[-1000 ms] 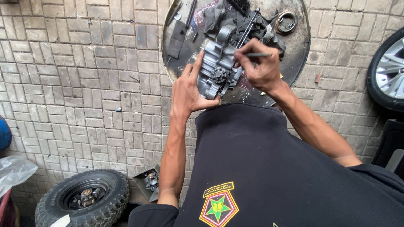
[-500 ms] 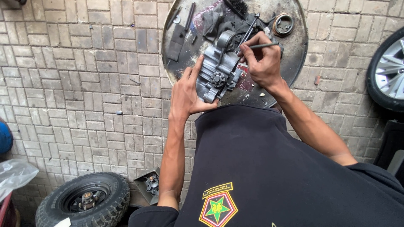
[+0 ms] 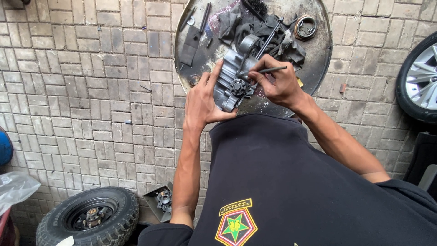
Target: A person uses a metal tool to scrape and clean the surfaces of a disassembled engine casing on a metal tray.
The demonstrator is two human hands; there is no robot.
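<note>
My left hand (image 3: 203,101) grips a grey metal engine casing (image 3: 233,77) from its left side and holds it over a round metal tray (image 3: 318,59). A small dark gear sits in the lower part of the casing. My right hand (image 3: 278,84) holds a thin dark rod-like tool (image 3: 268,70) like a pen, its tip touching the casing near the middle. Both forearms reach up from my dark shirt.
The tray holds dark rags (image 3: 273,34), a ring-shaped part (image 3: 305,27), flat strips and thin rods. A small knobby tyre (image 3: 88,218) lies at the lower left on the brick paving (image 3: 91,91), next to a small engine part (image 3: 161,200). A car wheel (image 3: 421,77) stands at the right edge.
The view has shifted so the tray and casing sit a little higher and left. My right hand has moved the tool tip slightly along the casing; my left hand keeps its grip.
</note>
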